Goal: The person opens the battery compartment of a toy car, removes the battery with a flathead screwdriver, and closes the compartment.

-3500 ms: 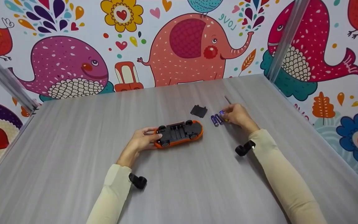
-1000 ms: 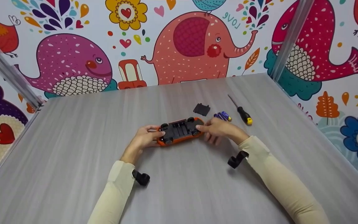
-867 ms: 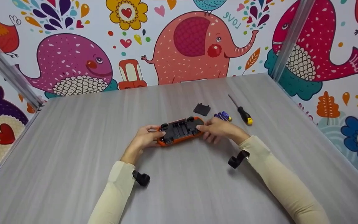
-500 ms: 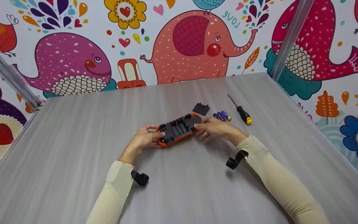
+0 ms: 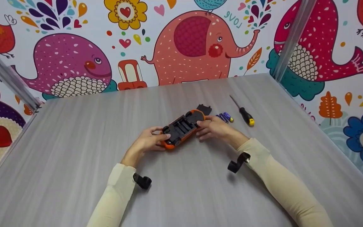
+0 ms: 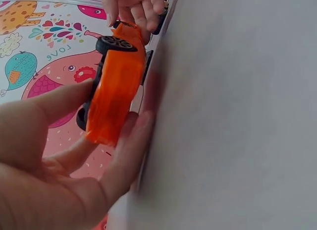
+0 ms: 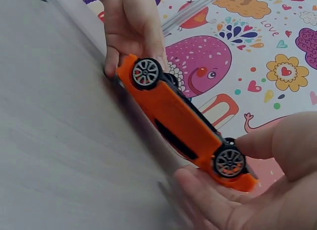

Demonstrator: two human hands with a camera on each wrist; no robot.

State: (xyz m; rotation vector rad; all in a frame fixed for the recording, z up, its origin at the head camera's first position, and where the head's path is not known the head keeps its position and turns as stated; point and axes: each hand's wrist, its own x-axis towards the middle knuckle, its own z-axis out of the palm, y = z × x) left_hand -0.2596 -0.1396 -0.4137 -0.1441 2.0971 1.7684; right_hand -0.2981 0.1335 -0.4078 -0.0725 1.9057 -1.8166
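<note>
Both hands hold an upturned toy car

Left hand (image 5: pixel 146 143) grips one end of the car (image 5: pixel 183 128), right hand (image 5: pixel 213 128) the other; batteries (image 5: pixel 225 117) and screwdriver (image 5: pixel 243 111) lie nearby.

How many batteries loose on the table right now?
2 visible: the batteries lie side by side on the table, between the right hand holding the toy car and the screwdriver. That hand could be hiding a third.

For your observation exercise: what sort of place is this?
Probably a walled tabletop work booth, not a living room: a bare grey table, cartoon-animal wall panels joined by metal corner posts, and a screwdriver lying out.
</note>
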